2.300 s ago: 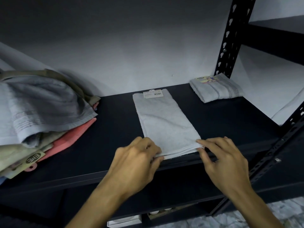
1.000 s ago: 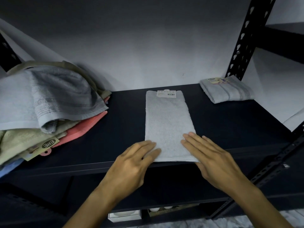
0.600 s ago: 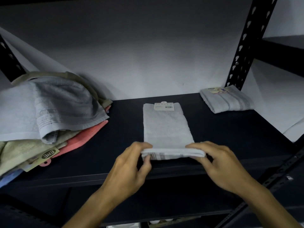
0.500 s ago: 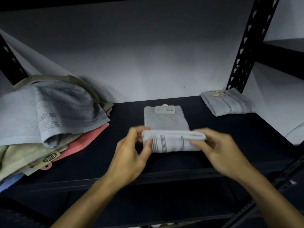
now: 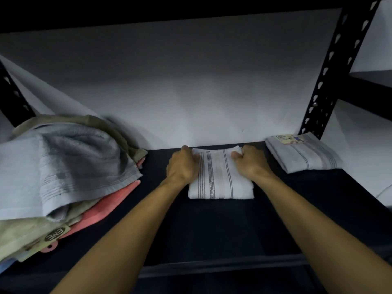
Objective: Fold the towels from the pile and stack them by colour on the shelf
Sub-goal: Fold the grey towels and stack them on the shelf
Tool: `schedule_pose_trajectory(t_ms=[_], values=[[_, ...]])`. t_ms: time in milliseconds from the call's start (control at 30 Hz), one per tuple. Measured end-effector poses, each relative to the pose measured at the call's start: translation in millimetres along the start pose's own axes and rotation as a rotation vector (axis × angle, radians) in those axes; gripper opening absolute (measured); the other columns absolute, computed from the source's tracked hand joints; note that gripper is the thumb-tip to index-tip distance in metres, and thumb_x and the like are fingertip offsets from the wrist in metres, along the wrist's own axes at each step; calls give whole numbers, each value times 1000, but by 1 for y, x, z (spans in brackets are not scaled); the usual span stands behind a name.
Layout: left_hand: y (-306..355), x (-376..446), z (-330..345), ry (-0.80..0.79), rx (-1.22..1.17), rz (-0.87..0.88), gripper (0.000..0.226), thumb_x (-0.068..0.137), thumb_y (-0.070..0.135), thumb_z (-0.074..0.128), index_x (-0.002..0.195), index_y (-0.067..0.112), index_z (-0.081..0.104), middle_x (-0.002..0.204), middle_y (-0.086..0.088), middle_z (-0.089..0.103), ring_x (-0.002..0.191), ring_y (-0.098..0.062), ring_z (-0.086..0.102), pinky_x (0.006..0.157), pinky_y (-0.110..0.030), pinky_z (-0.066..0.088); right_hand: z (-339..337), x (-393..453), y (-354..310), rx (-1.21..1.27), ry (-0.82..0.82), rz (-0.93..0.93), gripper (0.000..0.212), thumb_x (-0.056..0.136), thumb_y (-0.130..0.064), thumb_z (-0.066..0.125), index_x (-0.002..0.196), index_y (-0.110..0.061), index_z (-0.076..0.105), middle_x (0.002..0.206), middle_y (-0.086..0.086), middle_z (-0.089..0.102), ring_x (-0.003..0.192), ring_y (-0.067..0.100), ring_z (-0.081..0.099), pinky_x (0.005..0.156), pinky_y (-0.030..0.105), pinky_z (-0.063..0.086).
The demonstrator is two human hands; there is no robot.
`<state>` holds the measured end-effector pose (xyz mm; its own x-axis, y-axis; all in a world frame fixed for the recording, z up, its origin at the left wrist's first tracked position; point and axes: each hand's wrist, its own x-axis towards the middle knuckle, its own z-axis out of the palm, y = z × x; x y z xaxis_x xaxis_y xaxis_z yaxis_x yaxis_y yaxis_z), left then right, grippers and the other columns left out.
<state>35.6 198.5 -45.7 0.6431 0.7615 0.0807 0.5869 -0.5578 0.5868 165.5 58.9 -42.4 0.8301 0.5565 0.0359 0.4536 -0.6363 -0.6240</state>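
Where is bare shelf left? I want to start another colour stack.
Bare shelf lies in front of the striped towel both hands hold, and between it and the folded grey towel. The left end is crowded by the unfolded pile.

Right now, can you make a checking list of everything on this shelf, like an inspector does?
Surface: dark shelf.
Job's things: striped towel folded, lying flat mid-shelf; folded grey towel at right rear; unfolded towel pile at left.
Clutter: nothing seen.
Grippers: left hand and right hand grip the striped towel's far corners.
Cables: nothing seen.
Surroundings: pale wall; perforated black post.
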Motion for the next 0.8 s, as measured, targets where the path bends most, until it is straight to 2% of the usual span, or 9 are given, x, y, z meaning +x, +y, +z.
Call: schedule_pose_trajectory(t_ms=[67,167,233,300,367,533,600,733,800], values=[[-2,4,7,25,117,-11,30,100,42,44,94,16,57,100,-4,64,87,-25,63,71,-37,50,7,2,2,-124,5,32,37,99,-43,45,106,-9,57,106,6,59,90,24,57,67,30,40],[-2,7,12,45,184,-57,34,99,44,46,102,12,59,107,-7,62,94,-26,62,71,-35,43,11,1,1,-170,28,61,46,97,-48,46,120,-9,55,122,10,55,103,28,57,72,31,38],[4,7,7,-9,186,-116,35,98,46,50,100,12,59,99,-3,62,90,-24,61,70,-33,43,7,3,-1,-154,-6,82,45,96,-49,49,112,-8,58,106,5,59,91,23,56,70,30,39],[10,10,0,-80,125,-161,34,93,46,59,86,13,57,86,1,60,84,-21,61,71,-33,48,1,7,-3,-59,-78,127,41,91,-49,58,95,-8,57,87,0,56,83,21,56,69,31,45],[14,18,-6,-161,6,-202,28,86,36,71,80,12,57,88,-2,64,85,-21,64,79,-34,56,-1,12,-5,10,-128,159,39,86,-41,68,79,-7,50,80,0,54,80,21,59,73,33,52],[18,23,-16,-350,-342,-353,37,80,13,81,110,-1,64,107,-8,62,97,-23,58,82,-31,46,2,17,-7,170,-103,209,30,83,-20,72,72,-7,48,78,4,56,67,14,54,71,29,50],[17,21,-17,-381,-400,-383,36,81,13,79,111,-1,64,109,-10,62,99,-24,58,79,-33,45,4,18,-4,253,-114,217,24,84,-19,71,77,-4,53,84,7,61,70,15,57,72,30,51],[7,15,-18,-287,-475,-247,23,85,21,76,101,8,68,98,-6,74,77,-15,67,52,-21,44,1,15,4,414,-88,138,16,88,-19,68,93,-5,63,96,8,68,86,20,65,80,37,55],[6,10,-25,-193,-554,-86,16,87,21,75,94,12,64,96,-3,74,78,-12,70,51,-17,47,-11,9,4,518,-37,37,10,91,-21,66,94,-15,59,99,0,67,87,13,64,78,34,55]])
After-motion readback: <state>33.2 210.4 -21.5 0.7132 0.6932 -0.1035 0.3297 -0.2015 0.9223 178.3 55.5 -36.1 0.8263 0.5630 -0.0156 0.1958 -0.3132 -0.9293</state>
